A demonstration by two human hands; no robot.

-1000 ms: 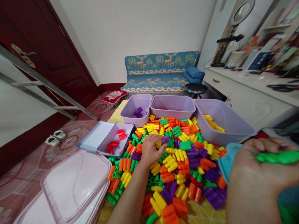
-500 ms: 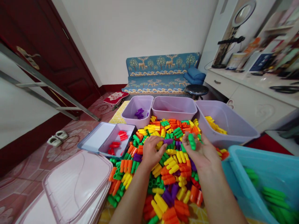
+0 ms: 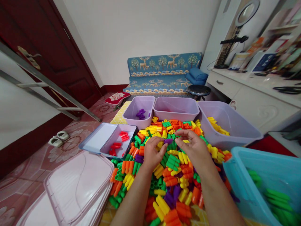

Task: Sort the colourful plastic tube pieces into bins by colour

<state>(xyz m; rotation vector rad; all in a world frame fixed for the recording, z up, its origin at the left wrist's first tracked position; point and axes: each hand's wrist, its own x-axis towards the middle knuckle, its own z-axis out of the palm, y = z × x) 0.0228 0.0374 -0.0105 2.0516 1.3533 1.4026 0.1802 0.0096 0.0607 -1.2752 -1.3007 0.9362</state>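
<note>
My left hand (image 3: 152, 153) is over the pile, thumb and fingers closed on a small purple plastic block (image 3: 168, 141). A yellow piece shows between its thumb and index finger; whether it is held or lies below, I cannot tell. My right hand (image 3: 193, 147) faces it from the right, thumb and fingers apart, fingertips close to the purple block's right end. A green bullet-shaped block cluster (image 3: 172, 162) lies on the heap just below the right hand. Around both hands spreads a heap of orange, yellow, green and purple tube-shaped blocks (image 3: 128, 167).
Lilac bins line the back: one with purple pieces (image 3: 125, 116), a middle one (image 3: 176, 115), one with yellow pieces (image 3: 244, 133). A turquoise bin (image 3: 265, 153) with green pieces stands right. At left are a box with red pieces (image 3: 105, 147) and stacked lids (image 3: 77, 185).
My right hand has turned from palm-up to palm-inward and moved left toward the purple block. The green cluster it held now lies on the heap. My left hand has stayed nearly still.
</note>
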